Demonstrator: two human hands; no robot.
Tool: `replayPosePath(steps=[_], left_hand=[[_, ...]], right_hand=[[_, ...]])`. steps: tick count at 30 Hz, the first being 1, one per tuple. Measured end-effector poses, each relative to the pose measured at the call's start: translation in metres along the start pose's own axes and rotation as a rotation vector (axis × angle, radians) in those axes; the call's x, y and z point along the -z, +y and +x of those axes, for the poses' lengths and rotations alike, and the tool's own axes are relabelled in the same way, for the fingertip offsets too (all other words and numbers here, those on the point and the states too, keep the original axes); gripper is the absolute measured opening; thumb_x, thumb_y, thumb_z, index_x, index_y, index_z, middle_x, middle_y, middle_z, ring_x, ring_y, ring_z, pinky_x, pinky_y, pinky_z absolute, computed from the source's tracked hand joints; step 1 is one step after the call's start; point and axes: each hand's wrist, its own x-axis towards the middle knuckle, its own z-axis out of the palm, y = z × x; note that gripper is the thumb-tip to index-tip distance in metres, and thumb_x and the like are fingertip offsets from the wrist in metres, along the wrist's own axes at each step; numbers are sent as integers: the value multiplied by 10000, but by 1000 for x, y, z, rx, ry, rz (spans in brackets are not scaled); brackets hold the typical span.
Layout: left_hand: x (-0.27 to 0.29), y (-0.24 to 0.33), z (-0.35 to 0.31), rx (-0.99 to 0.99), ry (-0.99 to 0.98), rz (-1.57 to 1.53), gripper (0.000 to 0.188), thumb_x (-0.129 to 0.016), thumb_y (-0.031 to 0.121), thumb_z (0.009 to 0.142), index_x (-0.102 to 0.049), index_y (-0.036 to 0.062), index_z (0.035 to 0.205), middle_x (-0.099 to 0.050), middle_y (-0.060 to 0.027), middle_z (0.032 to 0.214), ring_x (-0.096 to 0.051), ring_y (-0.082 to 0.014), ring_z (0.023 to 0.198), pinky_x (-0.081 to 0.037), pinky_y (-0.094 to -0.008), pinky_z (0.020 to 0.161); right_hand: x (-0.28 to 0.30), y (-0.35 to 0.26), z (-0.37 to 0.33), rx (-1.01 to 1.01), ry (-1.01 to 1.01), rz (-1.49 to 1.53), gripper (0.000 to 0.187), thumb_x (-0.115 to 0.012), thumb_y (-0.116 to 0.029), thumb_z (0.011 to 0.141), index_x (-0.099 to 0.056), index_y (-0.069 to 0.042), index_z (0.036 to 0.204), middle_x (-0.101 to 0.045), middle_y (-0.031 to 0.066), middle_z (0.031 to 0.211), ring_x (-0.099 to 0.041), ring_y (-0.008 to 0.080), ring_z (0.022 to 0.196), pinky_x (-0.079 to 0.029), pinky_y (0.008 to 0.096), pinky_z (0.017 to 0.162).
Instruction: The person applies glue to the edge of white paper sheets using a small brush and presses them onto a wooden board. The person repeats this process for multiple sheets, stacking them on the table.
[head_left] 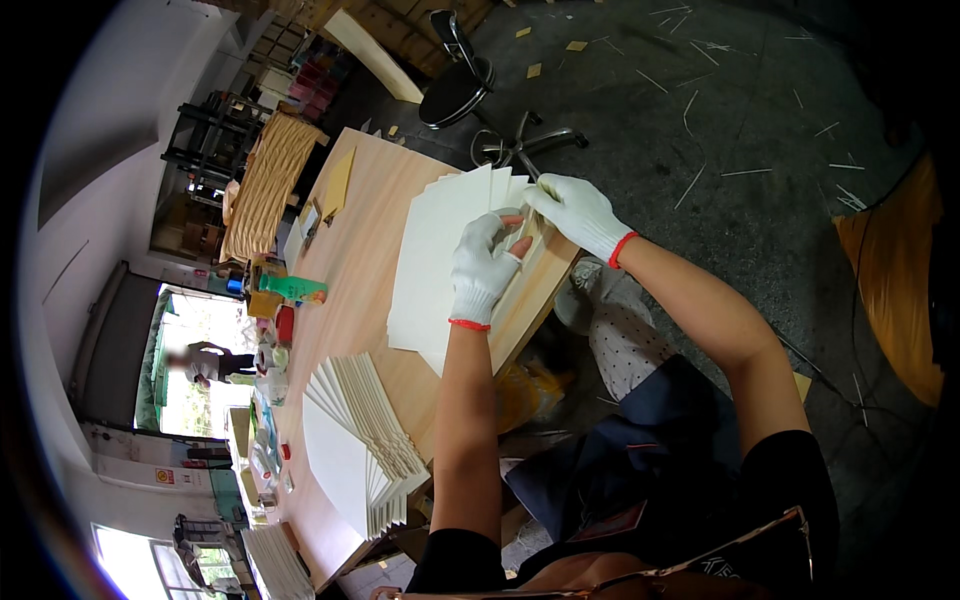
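Note:
A spread of overlapping white sheets (425, 255), stiff like card, lies on the wooden table in front of me. My left hand (478, 265), in a white knit glove with a red cuff, rests on these sheets. Its bare thumb and a bare fingertip poke out, bent and apart, toward the right edge. Beside it, my right hand (580, 213) wears a matching glove and has its fingers closed at the right edge of the sheets. A narrow tan strip of edges shows between the hands; the right fingertips are partly hidden there.
A fanned stack of white boards (365, 435) sits nearer on the light wood table (350, 270). Along its left side are a green bottle (295, 288) and a clipboard (309, 220). Beyond stands a black swivel chair (457, 95). Scraps litter the dark floor. A person (207, 363) is in the background.

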Motion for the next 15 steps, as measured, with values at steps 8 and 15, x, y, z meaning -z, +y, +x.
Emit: replayPosePath(steps=[8, 15], left_hand=[[-8, -4, 0, 19, 87, -250, 298, -723, 116, 874, -692, 72, 1167, -686, -122, 1117, -659, -256, 1052, -522, -341, 917], [-7, -8, -1, -144, 115, 11, 245, -710, 114, 881, -719, 95, 1125, -692, -148, 1052, -669, -261, 947, -528, -354, 824]], right_hand=[[0, 0, -1, -1, 2, -11, 418, -512, -450, 944, -635, -54, 890, -668, 192, 855, -648, 400, 832, -479, 484, 727], [-1, 2, -1, 56, 19, -33, 383, -515, -419, 941, -622, -53, 903, -669, 195, 870, -646, 402, 856, -480, 492, 736]])
